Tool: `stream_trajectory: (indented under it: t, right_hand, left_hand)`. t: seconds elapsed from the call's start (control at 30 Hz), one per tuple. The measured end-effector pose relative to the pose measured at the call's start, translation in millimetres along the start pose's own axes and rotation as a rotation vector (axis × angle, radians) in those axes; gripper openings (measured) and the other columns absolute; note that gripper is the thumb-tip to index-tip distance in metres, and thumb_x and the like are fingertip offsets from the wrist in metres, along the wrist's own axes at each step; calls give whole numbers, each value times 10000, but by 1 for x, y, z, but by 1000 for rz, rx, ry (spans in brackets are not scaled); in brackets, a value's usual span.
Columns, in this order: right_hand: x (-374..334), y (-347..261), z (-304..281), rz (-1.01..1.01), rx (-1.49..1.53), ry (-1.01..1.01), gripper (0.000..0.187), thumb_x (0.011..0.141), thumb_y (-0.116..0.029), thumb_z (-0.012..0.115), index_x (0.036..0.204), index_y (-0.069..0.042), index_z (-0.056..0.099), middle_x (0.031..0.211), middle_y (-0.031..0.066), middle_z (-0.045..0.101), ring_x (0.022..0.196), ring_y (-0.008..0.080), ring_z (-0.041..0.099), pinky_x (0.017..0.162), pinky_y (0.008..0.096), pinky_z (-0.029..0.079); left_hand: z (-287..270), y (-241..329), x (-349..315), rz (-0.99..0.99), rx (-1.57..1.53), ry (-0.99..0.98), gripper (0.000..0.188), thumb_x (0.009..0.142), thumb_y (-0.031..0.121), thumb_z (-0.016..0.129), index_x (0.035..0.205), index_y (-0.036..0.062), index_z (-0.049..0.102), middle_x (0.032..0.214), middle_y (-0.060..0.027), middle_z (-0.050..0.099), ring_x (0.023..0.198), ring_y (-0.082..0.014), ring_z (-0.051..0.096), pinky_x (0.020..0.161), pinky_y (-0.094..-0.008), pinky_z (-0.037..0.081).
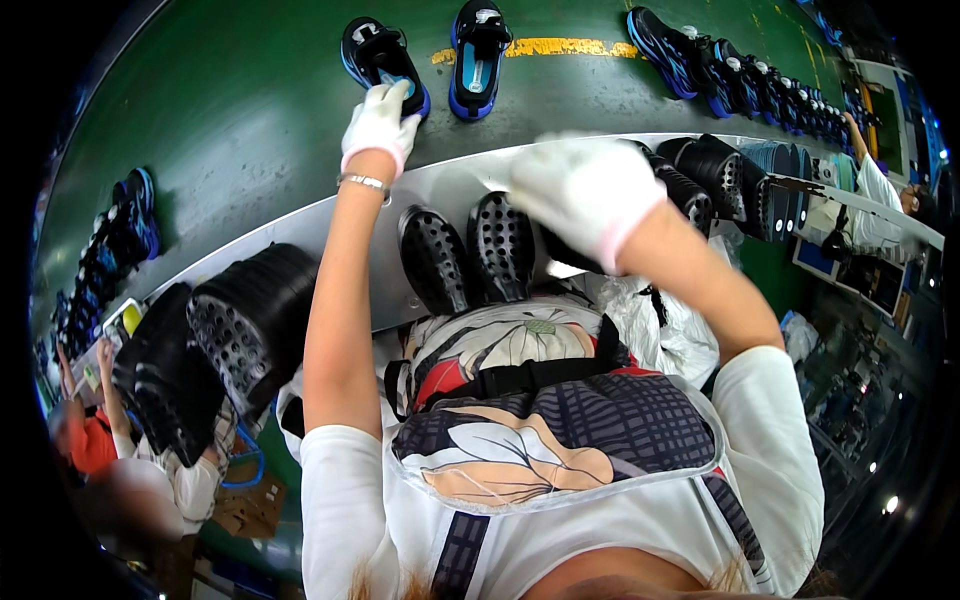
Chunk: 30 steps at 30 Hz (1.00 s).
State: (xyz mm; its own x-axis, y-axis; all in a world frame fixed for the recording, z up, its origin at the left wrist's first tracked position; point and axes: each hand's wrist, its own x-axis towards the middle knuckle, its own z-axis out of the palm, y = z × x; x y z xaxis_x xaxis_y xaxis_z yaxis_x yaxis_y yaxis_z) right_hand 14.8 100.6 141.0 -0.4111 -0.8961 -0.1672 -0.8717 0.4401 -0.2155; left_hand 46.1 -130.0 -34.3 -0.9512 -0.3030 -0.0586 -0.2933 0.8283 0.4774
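Note:
My left hand (380,128), in a white glove with a pink cuff, grips the heel of a black and blue sneaker (384,58) on the green work surface. The fingertips lie at the shoe's opening, over a light-blue insole. A second sneaker (479,62) stands just right of it, apart from my hand. My right hand (585,190), in a matching glove, is smeared by motion above the near ledge. Its fingers cannot be made out. Beneath and left of it, two black, shoe-shaped pieces with round hollows (500,245) stand upright near my waist.
Stacked black shoe-shaped pieces (250,310) stand on the left; more black stacks (705,170) and blue-grey ones (785,165) are on the right. Sneaker rows line the surface at right (730,75) and left (105,245). Other people (885,205) work at both sides.

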Motion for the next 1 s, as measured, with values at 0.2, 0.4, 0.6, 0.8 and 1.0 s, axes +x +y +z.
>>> stream_trajectory:
  t: [0.2,0.4,0.6,0.8,1.0]
  right_hand:
    - [-65,-45,46,-45,144,-28,281,810,-369,644,902,-104,612,902,75,619,868,245,615,741,371,481]
    - [-70,-41,30,6,174,51,228,711,-274,674,749,-51,699,737,150,674,709,308,675,644,404,538]
    - [-62,-46,119,-40,191,263,179,807,-193,533,775,-53,640,790,112,639,752,291,646,633,407,509]
    - [-63,-52,118,-72,265,233,209,831,-185,517,784,-25,642,828,144,650,770,309,649,650,418,523]
    - [-86,-42,68,-75,337,196,266,757,-238,647,913,-22,638,917,151,651,867,323,649,731,409,528]
  left_hand:
    - [-48,20,-85,-162,-289,83,426,873,268,606,1260,95,556,1201,-179,548,1026,-321,595,892,-370,472]
    - [-36,51,-120,-131,-431,130,411,904,205,594,1261,4,559,1222,-175,574,1132,-298,542,985,-374,411]
    - [-33,45,-149,-223,-298,136,381,914,176,566,1247,-7,568,1198,-136,599,993,-218,582,874,-327,450]
    - [-32,43,-155,-194,-282,64,406,922,209,576,1214,-73,564,1193,-206,611,1080,-272,584,942,-359,444]
    - [-42,52,-146,-109,-281,94,435,910,224,600,1235,-58,543,1210,-188,593,1092,-278,569,945,-385,438]
